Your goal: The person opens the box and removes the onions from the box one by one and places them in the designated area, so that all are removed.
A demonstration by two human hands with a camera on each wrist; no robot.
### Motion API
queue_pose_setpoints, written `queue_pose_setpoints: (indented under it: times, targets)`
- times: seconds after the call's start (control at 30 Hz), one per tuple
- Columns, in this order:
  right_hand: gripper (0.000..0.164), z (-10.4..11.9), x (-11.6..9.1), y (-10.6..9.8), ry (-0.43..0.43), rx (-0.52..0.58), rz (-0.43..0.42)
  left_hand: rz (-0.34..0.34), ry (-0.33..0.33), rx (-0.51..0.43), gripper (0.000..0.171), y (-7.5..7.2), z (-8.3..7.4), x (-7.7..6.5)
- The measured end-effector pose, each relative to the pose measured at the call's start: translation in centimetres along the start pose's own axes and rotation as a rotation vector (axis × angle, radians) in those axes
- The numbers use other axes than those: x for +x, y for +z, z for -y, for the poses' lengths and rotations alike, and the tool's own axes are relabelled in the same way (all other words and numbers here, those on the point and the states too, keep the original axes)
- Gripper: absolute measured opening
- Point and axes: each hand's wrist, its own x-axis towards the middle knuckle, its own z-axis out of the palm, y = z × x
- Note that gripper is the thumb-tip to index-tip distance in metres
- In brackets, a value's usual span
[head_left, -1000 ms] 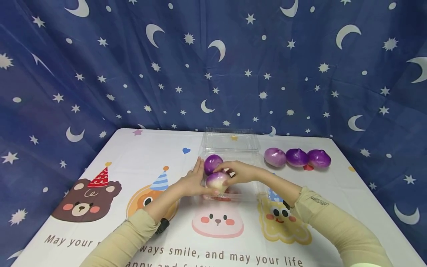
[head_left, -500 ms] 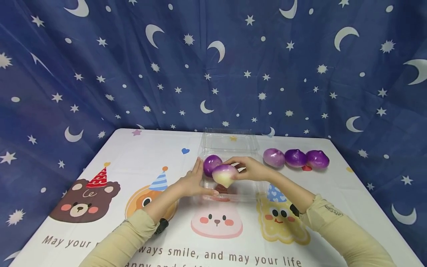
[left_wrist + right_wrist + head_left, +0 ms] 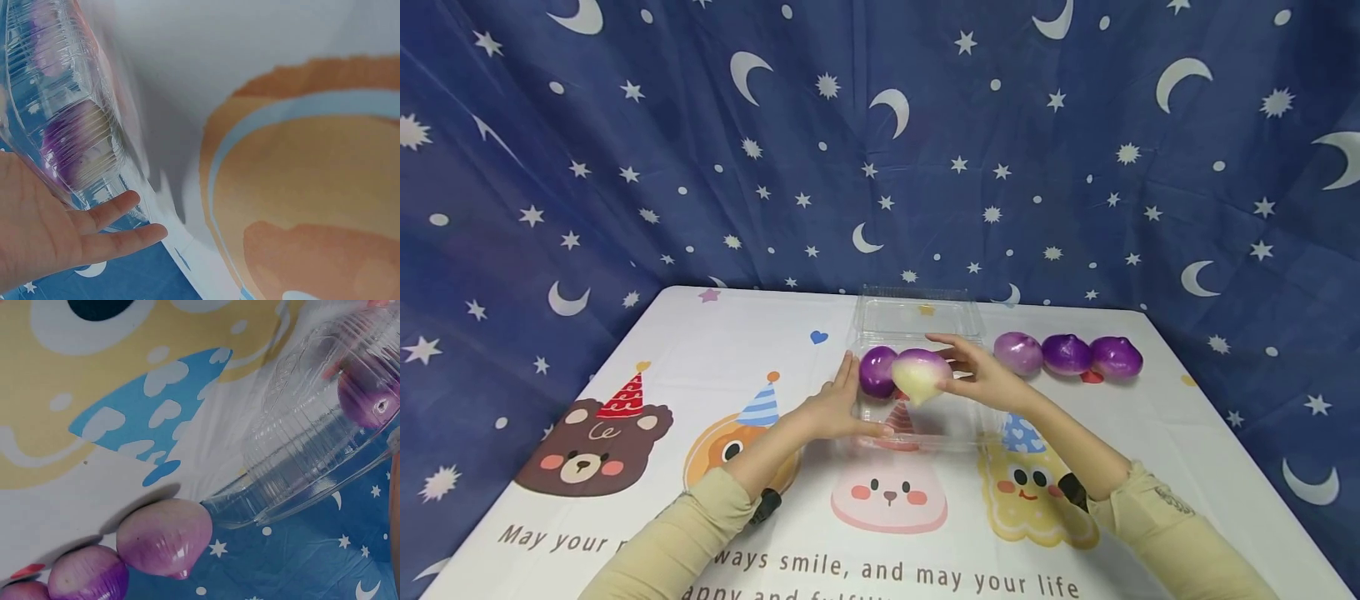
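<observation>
A purple-and-white onion [image 3: 919,375], its pale pointed end towards me, is in my right hand [image 3: 988,379], held by its right side over the clear plastic clamshell box [image 3: 958,425]. Beside it, touching or nearly so, a dark purple onion [image 3: 878,372] sits in the box's back left part. My left hand [image 3: 831,412] rests along the box's left side, fingers straight and thumb at the front left corner. In the left wrist view, an onion [image 3: 81,144] shows through the ribbed wall near two straight fingers. The right wrist view shows barely any of my right hand.
The box's lid [image 3: 917,318] lies flipped open towards the back. Right of the box, a pale purple onion [image 3: 1018,354] and two darker onions [image 3: 1067,355] stand in a row. A printed white cloth [image 3: 760,325] covers the table; a blue curtain [image 3: 820,192] hangs behind.
My right hand has moved the onion from the box's front left up and rightwards, away from the left hand's thumb, tilting its pale end towards me. The left hand stays in place.
</observation>
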Motion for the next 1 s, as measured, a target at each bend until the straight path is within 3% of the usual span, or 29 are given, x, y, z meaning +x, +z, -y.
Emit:
queue_pose_setpoints:
  times: [0.23,0.77,1.0]
  targets:
    - [0.058,-0.2,-0.9,-0.4,0.003,0.171,-0.059,-0.014,-0.001,-0.014,0.124,0.0,0.0,0.2]
    - [0.050,-2.1,-2.5,-2.3,0.108,0.458,0.018,-0.022,0.003,-0.040,0.124,0.4,0.1,0.1]
    - [0.049,-2.4,-2.6,-2.7,0.118,0.545,-0.004,-0.022,-0.007,-0.021,0.122,0.4,0.2,0.2]
